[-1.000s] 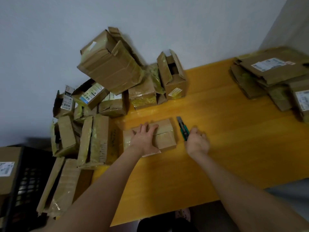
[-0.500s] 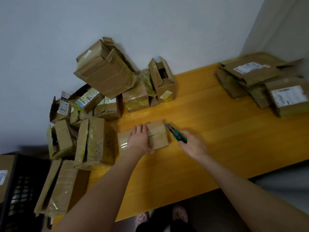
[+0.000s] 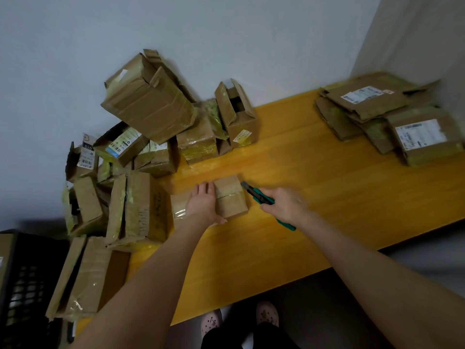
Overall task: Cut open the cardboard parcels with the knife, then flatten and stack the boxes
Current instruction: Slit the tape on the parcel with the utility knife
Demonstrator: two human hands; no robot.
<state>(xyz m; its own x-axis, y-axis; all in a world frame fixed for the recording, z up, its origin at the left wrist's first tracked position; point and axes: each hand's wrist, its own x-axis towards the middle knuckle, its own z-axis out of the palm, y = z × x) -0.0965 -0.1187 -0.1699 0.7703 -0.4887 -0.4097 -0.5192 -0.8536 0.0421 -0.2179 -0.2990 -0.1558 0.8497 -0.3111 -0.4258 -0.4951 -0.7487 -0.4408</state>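
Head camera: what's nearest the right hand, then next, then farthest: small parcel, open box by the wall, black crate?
1. small parcel, just left of the right hand and its knife.
2. open box, farther back at the wall.
3. black crate, far left.

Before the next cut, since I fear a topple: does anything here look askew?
Yes. The big box atop the left pile sits steeply tilted on smaller boxes, flaps agape; it might slide. A taped box at the near-left corner seems to overhang the table edge.
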